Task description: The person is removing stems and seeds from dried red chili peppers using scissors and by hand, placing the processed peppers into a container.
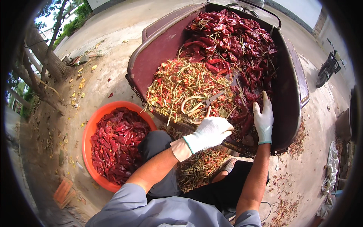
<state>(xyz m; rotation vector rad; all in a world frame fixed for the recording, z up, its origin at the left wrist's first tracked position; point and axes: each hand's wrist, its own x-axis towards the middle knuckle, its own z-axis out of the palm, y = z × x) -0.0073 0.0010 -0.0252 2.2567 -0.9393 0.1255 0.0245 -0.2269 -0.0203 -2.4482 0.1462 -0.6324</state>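
Both my hands wear white knit gloves over a dark red metal cart bed (pixel 164 54) with its near end open. My left hand (pixel 212 132) is low at the bed's near edge, fingers bent together; whether a pepper is between them cannot be made out. My right hand (pixel 263 122) has thumb and finger apart, beside dried red chili peppers (pixel 246 99) at the bed's right. A large heap of dried chilies (pixel 227 37) fills the far part. Scissors (pixel 210 100) with pale looped handles lie on a pile of stems and chili scraps (pixel 181 85), just beyond my left hand.
An orange plastic basin (pixel 88 136) of dark red chilies stands on the ground left of my knee. Stems and scraps (pixel 201 170) lie between my feet. Bricks (pixel 63 191) lie at lower left, tree trunks (pixel 48 56) stand at left, and a two-wheeler (pixel 329 68) is parked at right.
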